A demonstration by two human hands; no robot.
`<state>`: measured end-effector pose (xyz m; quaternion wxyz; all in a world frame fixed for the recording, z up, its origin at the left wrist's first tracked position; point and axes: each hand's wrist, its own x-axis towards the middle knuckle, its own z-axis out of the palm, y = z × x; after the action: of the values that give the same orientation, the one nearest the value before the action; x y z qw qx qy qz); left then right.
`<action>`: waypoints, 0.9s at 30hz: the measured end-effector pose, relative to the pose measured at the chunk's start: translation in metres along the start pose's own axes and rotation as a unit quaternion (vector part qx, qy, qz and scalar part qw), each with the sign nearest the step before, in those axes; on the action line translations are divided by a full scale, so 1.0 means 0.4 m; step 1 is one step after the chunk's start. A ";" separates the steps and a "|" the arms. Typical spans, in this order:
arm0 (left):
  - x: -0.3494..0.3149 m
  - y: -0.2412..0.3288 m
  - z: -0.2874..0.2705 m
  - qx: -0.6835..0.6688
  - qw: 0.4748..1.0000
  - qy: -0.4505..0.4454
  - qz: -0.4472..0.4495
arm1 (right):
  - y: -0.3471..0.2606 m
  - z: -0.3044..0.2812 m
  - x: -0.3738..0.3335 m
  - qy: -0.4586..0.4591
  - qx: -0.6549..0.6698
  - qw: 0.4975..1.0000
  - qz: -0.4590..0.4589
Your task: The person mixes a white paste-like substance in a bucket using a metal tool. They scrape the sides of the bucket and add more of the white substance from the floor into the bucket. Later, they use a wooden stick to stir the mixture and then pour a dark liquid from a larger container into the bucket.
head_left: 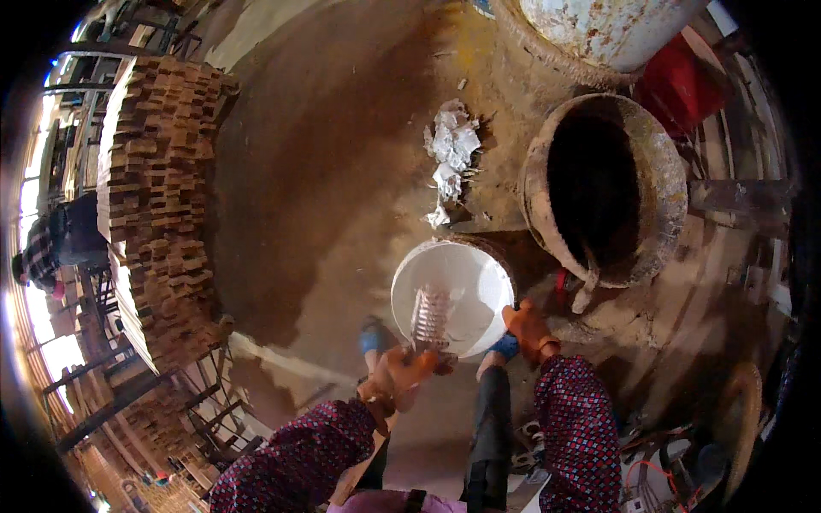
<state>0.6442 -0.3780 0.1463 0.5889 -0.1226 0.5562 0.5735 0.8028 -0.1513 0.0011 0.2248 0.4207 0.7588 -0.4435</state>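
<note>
A white bucket (481, 275) stands on the floor in front of my feet, its pale inside facing up. My left hand (400, 374), in an orange glove, is closed round the near end of a clear ribbed plastic bottle (430, 313). The bottle reaches over the bucket's near left side; whether it touches the inside, I cannot tell. At the near right rim, my right hand (532, 332), gloved in orange too, grips the bucket's edge. What lies at the bucket's bottom is hard to make out.
A large crusted drum (532, 184) with a dark inside stands right of the bucket, a stick-like piece (587, 286) at its rim. Crumpled white plastic (453, 141) lies beyond. Stacked wood (162, 197) lines the left, with another person (64, 239) behind. Cables (654, 474) lie lower right.
</note>
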 end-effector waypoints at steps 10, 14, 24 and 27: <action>0.055 -0.108 0.189 0.053 0.991 -0.095 -0.077 | 0.091 -0.178 -0.137 0.055 0.148 0.979 0.129; 0.043 -0.125 0.200 0.056 0.992 -0.114 -0.005 | -0.107 -0.307 -0.375 0.222 0.332 0.913 0.075; -0.033 -0.014 0.265 -0.061 0.987 -0.048 -0.139 | -0.202 -0.307 -0.171 0.323 -0.021 0.941 0.103; -0.034 -0.068 0.261 -0.190 0.976 -0.042 -0.098 | -0.181 -0.316 -0.133 0.357 -0.032 0.927 0.111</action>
<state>0.7237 -0.3123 0.1805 0.6310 -0.2615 0.3971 0.6130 0.7751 -0.0841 0.1381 0.0001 0.6256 0.7510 -0.2111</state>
